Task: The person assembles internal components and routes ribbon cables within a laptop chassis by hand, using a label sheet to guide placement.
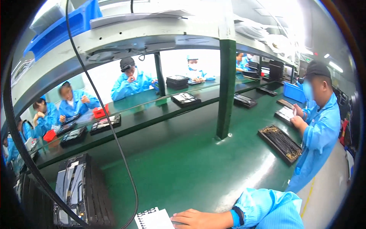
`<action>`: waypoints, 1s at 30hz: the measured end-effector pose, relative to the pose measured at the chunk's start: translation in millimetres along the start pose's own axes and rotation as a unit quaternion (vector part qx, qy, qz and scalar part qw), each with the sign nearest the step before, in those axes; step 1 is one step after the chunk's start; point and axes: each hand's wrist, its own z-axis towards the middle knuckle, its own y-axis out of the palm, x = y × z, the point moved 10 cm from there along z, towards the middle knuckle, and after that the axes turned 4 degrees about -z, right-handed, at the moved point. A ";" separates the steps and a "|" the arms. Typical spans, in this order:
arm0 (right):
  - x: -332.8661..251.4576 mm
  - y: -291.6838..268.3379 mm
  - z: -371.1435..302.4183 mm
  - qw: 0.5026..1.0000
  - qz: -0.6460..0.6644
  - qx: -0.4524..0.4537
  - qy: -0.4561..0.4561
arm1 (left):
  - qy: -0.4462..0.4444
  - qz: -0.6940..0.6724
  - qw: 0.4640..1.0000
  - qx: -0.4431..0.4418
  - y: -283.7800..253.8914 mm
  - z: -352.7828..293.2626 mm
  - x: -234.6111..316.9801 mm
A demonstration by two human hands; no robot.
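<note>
My right hand (198,219) reaches in from the lower right, in a blue sleeve with a dark band at the wrist. Its fingers lie stretched out and nearly flat, with their tips at the right edge of a white sheet (164,220). Part of the hand is cut off by the lower edge of the picture. Under that sheet, to its left, a strip of white pieces with black marks (143,219) shows on the green bench (183,171). My left hand is out of the picture.
Stacked black trays (72,187) stand at the left, behind a hanging black cable (124,160). A green post (226,91) rises from the bench. At the right, a co-worker (320,110) stands by a tray of black cables (281,143). Other people sit beyond the line of trays.
</note>
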 end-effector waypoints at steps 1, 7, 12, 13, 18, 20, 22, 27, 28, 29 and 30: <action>1.7 -0.2 -0.1 1.000 -0.003 0.001 0.012 | 0.003 -0.002 1.000 -0.008 0.0 -0.1 -0.5; -1.7 -6.6 0.5 1.000 -0.014 0.010 0.007 | 0.013 -0.015 0.999 -0.039 0.6 3.4 -6.3; -6.4 -0.9 0.2 0.999 -0.036 -0.009 -0.003 | 0.027 0.002 0.999 -0.046 -8.1 8.9 -7.6; -6.9 -1.8 -0.1 0.999 -0.041 -0.007 -0.003 | 0.030 0.008 0.998 -0.046 -10.9 9.8 -7.1; -9.5 -3.3 -3.8 1.000 -0.028 0.006 -0.005 | 0.038 0.043 0.998 -0.031 -22.6 10.2 -7.4; -8.8 -1.4 -3.8 1.000 -0.030 0.001 -0.009 | 0.040 0.054 0.997 -0.025 -26.7 10.1 -8.3; -8.4 -0.6 -5.1 0.999 -0.032 -0.005 -0.006 | 0.044 0.061 0.997 -0.023 -27.2 10.6 -7.9; -8.2 -1.9 -5.7 0.999 -0.040 0.009 -0.013 | 0.052 0.073 0.996 -0.012 -26.3 10.0 -8.8; -8.1 -2.2 -5.5 0.999 -0.039 0.009 -0.013 | 0.053 0.075 0.996 -0.009 -26.3 9.5 -9.0; -8.5 -3.1 -5.3 0.999 -0.041 0.011 -0.015 | 0.055 0.078 0.995 -0.006 -26.4 9.0 -9.2; -9.2 -3.6 -5.0 0.999 -0.043 0.013 -0.017 | 0.056 0.081 0.995 -0.003 -26.4 8.1 -9.6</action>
